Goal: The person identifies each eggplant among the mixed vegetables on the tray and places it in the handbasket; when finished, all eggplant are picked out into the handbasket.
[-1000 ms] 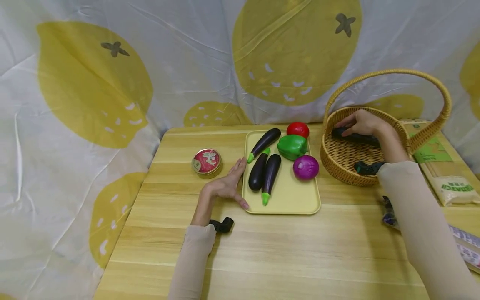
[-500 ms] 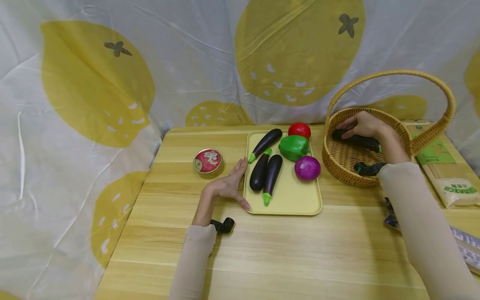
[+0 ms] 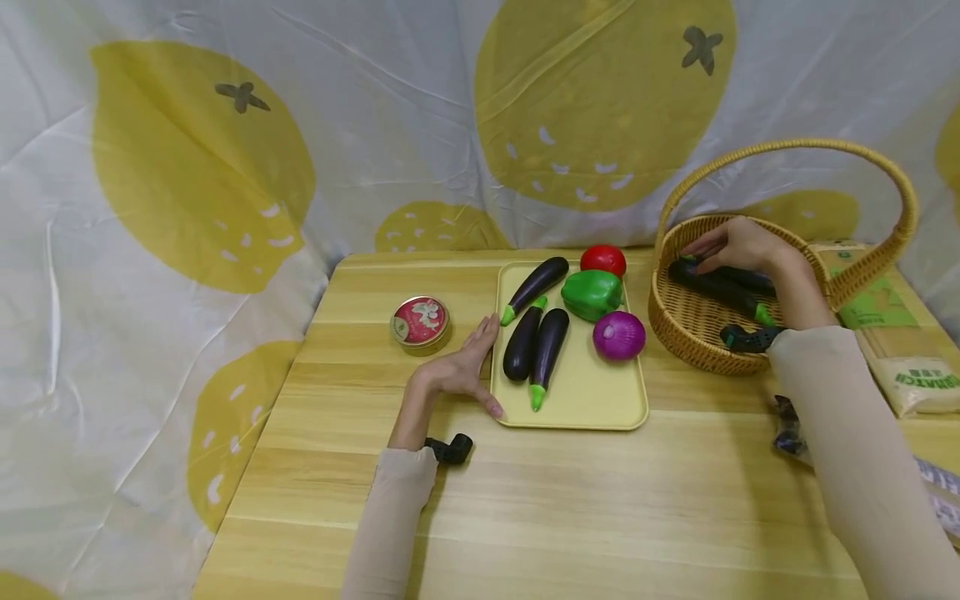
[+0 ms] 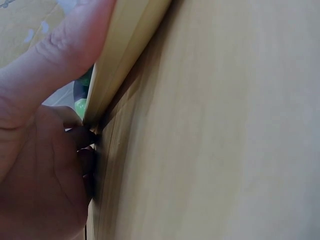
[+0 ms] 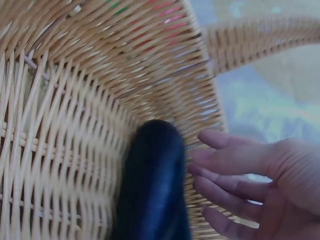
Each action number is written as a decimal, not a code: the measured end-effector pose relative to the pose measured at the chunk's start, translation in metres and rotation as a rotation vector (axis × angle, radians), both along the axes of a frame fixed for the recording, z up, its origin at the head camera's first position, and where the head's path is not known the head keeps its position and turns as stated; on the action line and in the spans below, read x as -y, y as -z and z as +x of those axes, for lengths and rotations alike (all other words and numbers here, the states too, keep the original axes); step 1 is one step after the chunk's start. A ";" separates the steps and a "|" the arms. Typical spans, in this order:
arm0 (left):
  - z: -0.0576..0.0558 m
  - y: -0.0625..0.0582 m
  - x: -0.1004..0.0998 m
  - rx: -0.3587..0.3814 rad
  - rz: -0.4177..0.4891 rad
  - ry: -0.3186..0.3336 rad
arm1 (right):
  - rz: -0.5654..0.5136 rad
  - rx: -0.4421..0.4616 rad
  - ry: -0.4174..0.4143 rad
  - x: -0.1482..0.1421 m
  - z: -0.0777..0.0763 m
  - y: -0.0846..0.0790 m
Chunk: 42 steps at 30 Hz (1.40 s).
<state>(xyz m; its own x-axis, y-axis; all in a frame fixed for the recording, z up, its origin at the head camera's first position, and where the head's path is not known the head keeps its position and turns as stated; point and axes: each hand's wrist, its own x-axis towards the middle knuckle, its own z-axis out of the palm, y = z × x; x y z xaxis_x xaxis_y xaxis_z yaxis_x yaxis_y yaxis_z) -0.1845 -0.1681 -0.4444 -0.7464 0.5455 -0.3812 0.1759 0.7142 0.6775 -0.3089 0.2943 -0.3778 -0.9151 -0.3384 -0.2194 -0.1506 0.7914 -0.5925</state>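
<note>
My left hand rests against the left rim of a yellow tray, thumb at the near corner and fingers spread along the side. On the tray lie several eggplants, a green bell pepper, a red tomato and a purple onion. My right hand is inside a wicker basket, over two more eggplants. In the right wrist view its loosely bent fingers lie beside a dark eggplant, not wrapped round it. The rear eggplant is partly hidden.
The basket's tall handle arches over the right arm. A round red tin stands left of the tray. Packaged food lies right of the basket, and another package is partly under the right sleeve. A lemon-print cloth hangs behind.
In the basket, the front eggplant has shifted toward the near side, so a second one shows behind it. My right hand has lifted slightly from it. The left hand stays at the tray.
</note>
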 end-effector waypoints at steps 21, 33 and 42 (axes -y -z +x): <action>0.003 -0.001 0.001 0.000 0.003 -0.004 | -0.170 -0.207 -0.018 0.086 0.113 -0.047; 0.002 -0.001 -0.001 -0.004 0.005 0.006 | -0.217 -0.169 -0.122 0.150 0.140 -0.017; 0.000 -0.001 -0.002 -0.013 -0.001 0.013 | -0.189 -0.134 -0.117 0.180 0.149 0.005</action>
